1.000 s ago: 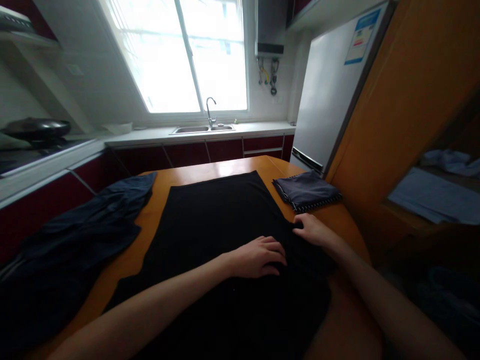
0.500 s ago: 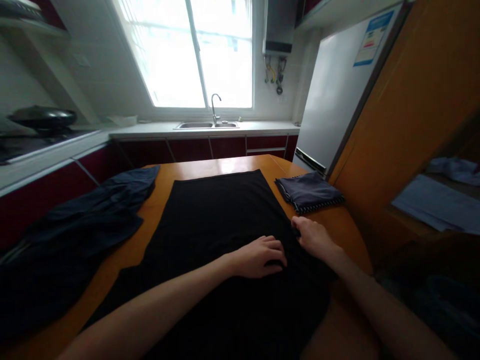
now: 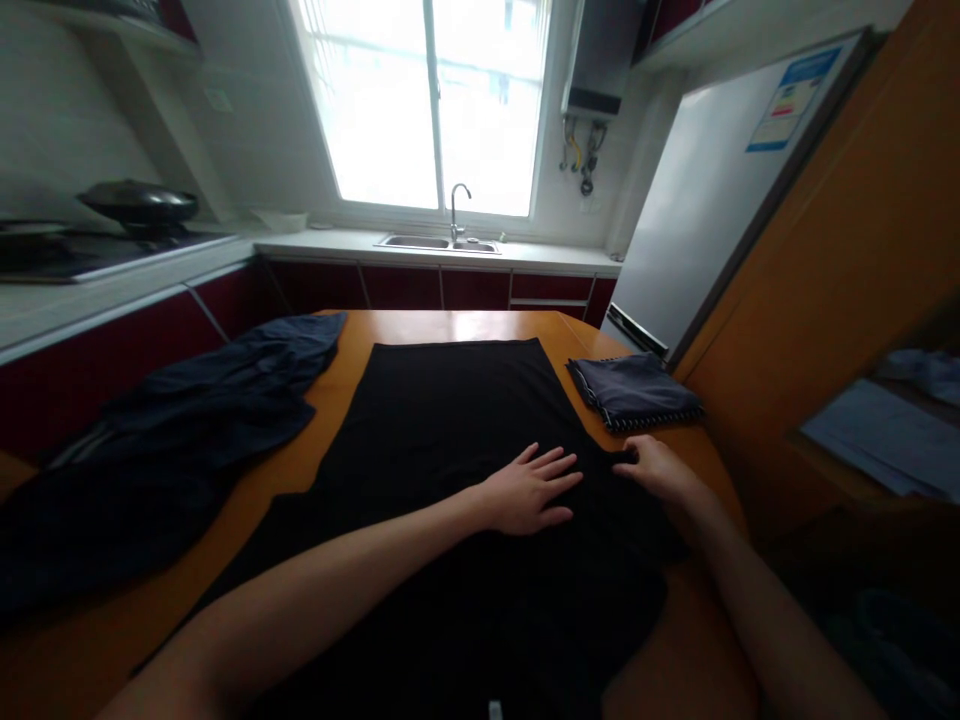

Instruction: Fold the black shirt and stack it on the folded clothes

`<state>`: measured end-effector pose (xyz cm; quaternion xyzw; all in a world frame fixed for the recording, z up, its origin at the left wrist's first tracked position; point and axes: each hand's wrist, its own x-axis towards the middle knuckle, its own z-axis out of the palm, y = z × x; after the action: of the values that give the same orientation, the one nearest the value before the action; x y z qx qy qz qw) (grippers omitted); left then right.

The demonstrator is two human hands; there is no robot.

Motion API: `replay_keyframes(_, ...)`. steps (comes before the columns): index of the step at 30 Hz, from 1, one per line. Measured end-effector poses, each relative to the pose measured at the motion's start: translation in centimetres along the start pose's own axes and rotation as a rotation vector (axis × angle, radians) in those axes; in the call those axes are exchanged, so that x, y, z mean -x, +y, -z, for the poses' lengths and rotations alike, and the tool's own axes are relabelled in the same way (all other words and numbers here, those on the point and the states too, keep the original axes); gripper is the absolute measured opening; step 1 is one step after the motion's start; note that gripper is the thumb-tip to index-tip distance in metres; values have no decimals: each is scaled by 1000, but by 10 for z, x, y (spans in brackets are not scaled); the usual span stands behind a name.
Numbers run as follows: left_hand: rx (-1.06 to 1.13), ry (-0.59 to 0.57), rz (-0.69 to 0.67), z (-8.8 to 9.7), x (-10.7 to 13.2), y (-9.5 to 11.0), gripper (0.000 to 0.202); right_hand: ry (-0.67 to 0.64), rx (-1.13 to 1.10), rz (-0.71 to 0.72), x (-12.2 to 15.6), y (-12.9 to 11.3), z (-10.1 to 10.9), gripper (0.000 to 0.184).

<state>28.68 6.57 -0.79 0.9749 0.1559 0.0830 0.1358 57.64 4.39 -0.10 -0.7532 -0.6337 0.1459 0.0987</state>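
Note:
A black shirt [image 3: 450, 410] lies spread over the wooden table [image 3: 480, 324], its straight hem toward the window. My left hand [image 3: 526, 490] rests flat on the cloth right of its middle, fingers spread. At the shirt's right edge, my right hand [image 3: 654, 466] pinches a bit of the black fabric between thumb and fingers and draws it outward. The near part of the shirt is dark, and my left forearm covers some of it.
A folded dark grey cloth [image 3: 634, 390] with a dotted edge sits at the table's right. Crumpled dark blue clothing [image 3: 217, 400] lies along the left side. Beyond are a counter with a sink [image 3: 420, 242], a stove with a wok [image 3: 139, 203] and a fridge [image 3: 720, 190].
My left hand has gone from curled fingers to spread flat on the shirt. My right hand has pulled the pinched edge out to the right. The view has shifted a little.

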Motion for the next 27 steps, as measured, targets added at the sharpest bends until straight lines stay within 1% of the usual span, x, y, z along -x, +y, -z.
replay_keyframes(4,83,-3,-186,7,1,2,52,-19,-63,44,-1,5,-1,24)
replay_keyframes(7,78,65,-210,8,-1,1,36,5,-92,52,-1,5,0,26)
replay_keyframes(8,61,87,-203,8,-2,1,31,43,-102,33,-1,3,1,30)
replay_keyframes(10,37,105,-194,9,-3,0,25,165,-110,-13,-2,-1,4,37)
replay_keyframes(12,55,92,-200,9,-5,1,22,299,-121,-5,-1,-7,7,37)
replay_keyframes(14,112,72,-199,10,-5,2,21,374,-159,85,0,-16,7,33)
replay_keyframes(16,209,45,-183,14,-6,3,19,394,-204,191,2,-25,5,30)
replay_keyframes(18,321,12,-155,25,-6,2,19,382,-220,272,4,-32,0,28)
replay_keyframes(20,372,9,-98,43,-2,-3,20,361,-216,318,5,-37,-5,26)
replay_keyframes(23,287,73,63,75,18,-4,18,338,-212,344,6,-40,-9,25)
replay_keyframes(25,215,68,172,92,42,7,14,339,-210,340,7,-41,-9,24)
replay_keyframes(27,178,4,244,98,71,33,15,343,-207,334,8,-42,-7,24)
